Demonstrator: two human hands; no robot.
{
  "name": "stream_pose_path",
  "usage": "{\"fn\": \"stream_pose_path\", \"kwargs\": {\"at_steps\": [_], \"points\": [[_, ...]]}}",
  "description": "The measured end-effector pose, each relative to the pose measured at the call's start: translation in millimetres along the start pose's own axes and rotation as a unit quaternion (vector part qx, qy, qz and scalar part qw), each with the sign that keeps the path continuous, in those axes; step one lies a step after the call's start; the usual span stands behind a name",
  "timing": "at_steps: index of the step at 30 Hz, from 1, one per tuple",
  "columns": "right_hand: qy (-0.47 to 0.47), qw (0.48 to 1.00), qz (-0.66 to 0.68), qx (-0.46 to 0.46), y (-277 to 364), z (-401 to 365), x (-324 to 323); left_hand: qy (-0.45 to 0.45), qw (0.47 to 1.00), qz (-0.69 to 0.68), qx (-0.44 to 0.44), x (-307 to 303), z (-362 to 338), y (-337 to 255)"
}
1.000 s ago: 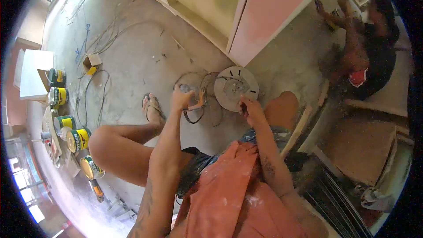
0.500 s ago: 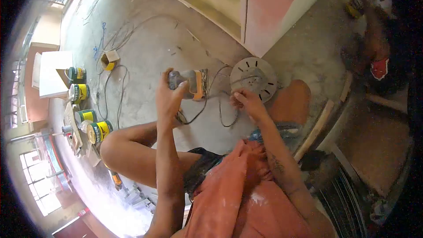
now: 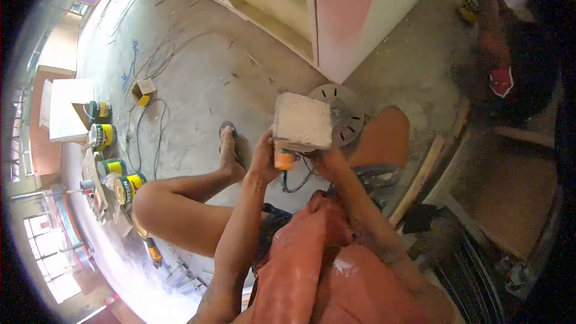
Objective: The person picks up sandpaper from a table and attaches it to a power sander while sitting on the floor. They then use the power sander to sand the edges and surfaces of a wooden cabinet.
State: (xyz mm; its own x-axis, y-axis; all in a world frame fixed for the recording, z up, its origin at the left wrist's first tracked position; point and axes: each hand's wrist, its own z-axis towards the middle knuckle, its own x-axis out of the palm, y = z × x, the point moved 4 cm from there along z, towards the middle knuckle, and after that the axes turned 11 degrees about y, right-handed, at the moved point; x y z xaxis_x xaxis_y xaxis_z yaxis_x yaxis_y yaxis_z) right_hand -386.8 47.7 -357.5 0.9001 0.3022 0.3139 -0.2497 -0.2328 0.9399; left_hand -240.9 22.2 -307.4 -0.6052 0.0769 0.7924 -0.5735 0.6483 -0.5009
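A sheet sander [image 3: 283,161] with a yellow-orange body is turned so that its square, pale, dusty sanding pad [image 3: 303,121] faces my head. My left hand [image 3: 264,157] grips the sander's body on the left, below the pad. At the pad's lower right corner is my right hand [image 3: 327,163], its fingers partly hidden under the sander and closed on its edge. The dark power cord [image 3: 293,189] hangs in a loop below. Behind the pad, partly covered by it, a round slotted grey disc [image 3: 341,129] rests near the corner of a painted panel.
Several green-and-yellow paint cans [image 3: 103,137] line the left side, near a white box [image 3: 69,108]. A cord runs from a small open carton [image 3: 144,89] across the concrete floor. A pink-and-white panel [image 3: 348,12] stands ahead. Wooden strips [image 3: 420,177] lie to the right.
The sander has moved right and turned, so its pad now faces up toward me. My right hand, empty before, has come to the sander's edge. My left foot now shows.
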Motion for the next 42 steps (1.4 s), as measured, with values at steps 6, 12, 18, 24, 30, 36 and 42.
{"fn": "stream_pose_path", "kwargs": {"at_steps": [6,12,18,24,30,36,42], "points": [[-0.144,0.894,0.411,0.105,-15.4,-12.9,-17.4,-0.012,0.982,0.156,-0.104,-1.0,16.9,19.2],[-0.185,0.936,0.299,0.004,-7.3,-12.9,-27.0,0.044,0.961,0.223,-0.156,0.2,35.7,22.5],[-0.222,0.881,0.415,0.051,-5.7,-26.0,-26.7,0.061,0.943,0.311,-0.104,-29.3,42.4,39.6],[-0.233,0.924,0.304,0.011,4.0,-43.8,-35.8,0.016,0.98,0.169,-0.099,-34.4,57.2,54.5],[-0.287,0.916,0.28,-0.033,9.1,-59.2,-48.4,0.05,0.981,0.148,-0.111,-3.8,65.1,67.5],[-0.364,0.869,0.334,-0.009,42.6,-77.9,-40.6,0.071,0.965,0.193,-0.16,-11.7,77.6,74.7],[-0.396,0.879,0.254,-0.075,-50.6,-99.1,-69.8,0.155,0.834,0.518,-0.11,46.5,78.4,64.6]]}}
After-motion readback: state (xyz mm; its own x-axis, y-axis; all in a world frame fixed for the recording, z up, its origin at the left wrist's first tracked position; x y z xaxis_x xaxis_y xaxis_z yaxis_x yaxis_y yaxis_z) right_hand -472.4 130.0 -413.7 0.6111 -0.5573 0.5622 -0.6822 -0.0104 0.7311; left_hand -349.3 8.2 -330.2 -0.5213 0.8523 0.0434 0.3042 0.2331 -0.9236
